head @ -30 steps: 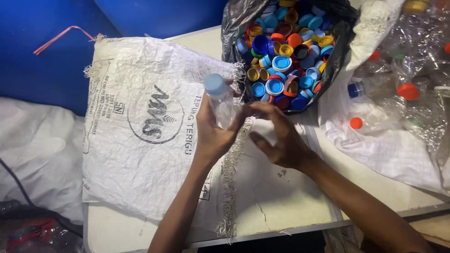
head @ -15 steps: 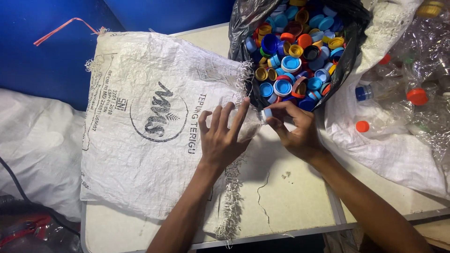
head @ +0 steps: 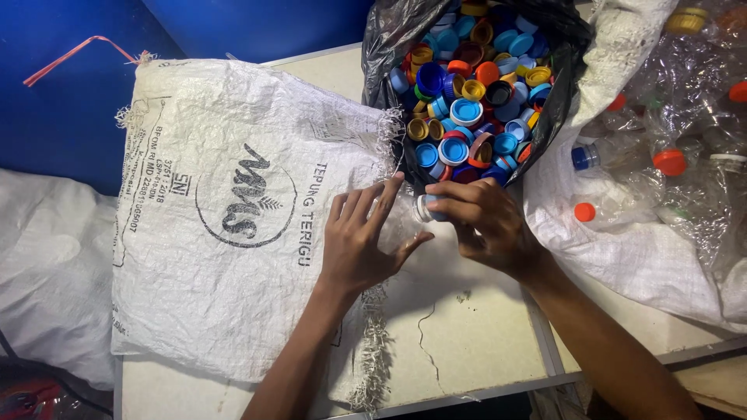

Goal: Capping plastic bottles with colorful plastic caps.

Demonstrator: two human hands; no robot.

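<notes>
A clear plastic bottle point(head: 405, 214) lies flattened at the table's middle, pressed under the left hand point(head: 359, 245), whose fingers are spread wide. The right hand point(head: 484, 222) grips its blue cap point(head: 429, 208). Just beyond sits a black bag of coloured caps point(head: 467, 101); a white woven sack point(head: 233, 218) lies left, and a sack of bottles point(head: 661, 163) right.

A white woven sack point(head: 233, 233) with black print lies flat on the table. Beside it stands an open black plastic bag point(head: 389, 39) of coloured caps; another white sack point(head: 622, 257) holds clear bottles.
</notes>
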